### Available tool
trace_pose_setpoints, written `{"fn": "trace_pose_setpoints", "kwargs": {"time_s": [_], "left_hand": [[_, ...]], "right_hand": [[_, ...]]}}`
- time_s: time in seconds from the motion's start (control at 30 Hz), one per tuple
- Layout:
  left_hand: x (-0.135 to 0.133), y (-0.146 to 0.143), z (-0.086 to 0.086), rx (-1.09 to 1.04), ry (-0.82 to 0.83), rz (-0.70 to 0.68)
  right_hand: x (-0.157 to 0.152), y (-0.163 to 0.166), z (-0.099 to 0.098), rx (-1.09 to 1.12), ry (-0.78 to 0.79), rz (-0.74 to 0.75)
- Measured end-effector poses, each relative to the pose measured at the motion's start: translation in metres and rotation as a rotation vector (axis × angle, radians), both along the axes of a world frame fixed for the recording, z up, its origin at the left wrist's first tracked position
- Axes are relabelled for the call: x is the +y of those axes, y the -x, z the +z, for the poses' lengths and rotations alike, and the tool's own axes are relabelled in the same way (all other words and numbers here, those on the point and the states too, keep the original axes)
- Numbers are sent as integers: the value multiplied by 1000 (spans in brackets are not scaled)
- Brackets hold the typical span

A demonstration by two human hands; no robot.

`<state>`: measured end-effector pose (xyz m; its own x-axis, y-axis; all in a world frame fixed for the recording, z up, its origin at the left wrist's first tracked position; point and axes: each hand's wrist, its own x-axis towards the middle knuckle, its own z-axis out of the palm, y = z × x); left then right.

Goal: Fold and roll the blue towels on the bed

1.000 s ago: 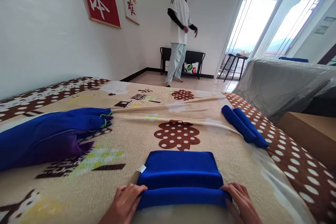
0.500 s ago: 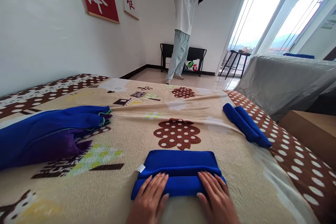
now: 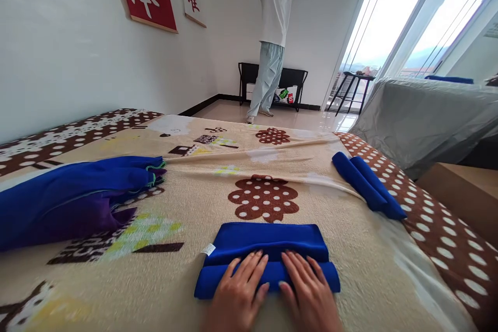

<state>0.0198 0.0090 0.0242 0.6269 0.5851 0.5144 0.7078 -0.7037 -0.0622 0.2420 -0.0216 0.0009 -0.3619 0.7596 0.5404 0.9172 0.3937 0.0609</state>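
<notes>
Both the left hand (image 3: 238,295) and right hand (image 3: 307,295) are pressing flat, fingers spread, on the blue towel (image 3: 268,254); uneven pressure could be loosening its roll.

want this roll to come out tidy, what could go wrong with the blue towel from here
Both hands, left hand and right hand, press flat near the middle of the blue towel, so the roll's free ends could loosen or roll unevenly. The fuzzy blanket is already wrinkled further up and might bunch under the towel. The white tag sticks out at the left corner and may stay showing.
</notes>
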Motion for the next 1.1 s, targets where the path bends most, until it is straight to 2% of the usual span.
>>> {"fn": "trace_pose_setpoints", "kwargs": {"time_s": [0.1, 0.2, 0.3, 0.43, 0.6, 0.8, 1.0, 1.1], "left_hand": [[1, 44, -6, -118, 56, 34], [5, 89, -2, -342, 245, 148], [23, 107, 10, -430, 386, 312], [67, 93, 19, -282, 490, 317], [100, 74, 18, -256, 521, 266], [107, 79, 17, -302, 515, 285], [112, 76, 13, -300, 402, 354], [100, 64, 23, -243, 371, 257]], "right_hand": [[-8, -47, -6, 69, 35, -126], [-13, -94, -6, 206, 180, -164], [4, -111, 5, 410, 340, -265], [52, -101, 17, 455, 461, -311], [93, -90, 14, 395, 503, -272], [97, -96, 8, 374, 429, -292], [96, -95, 12, 357, 348, -282], [89, -81, 24, 309, 343, -159]]}}
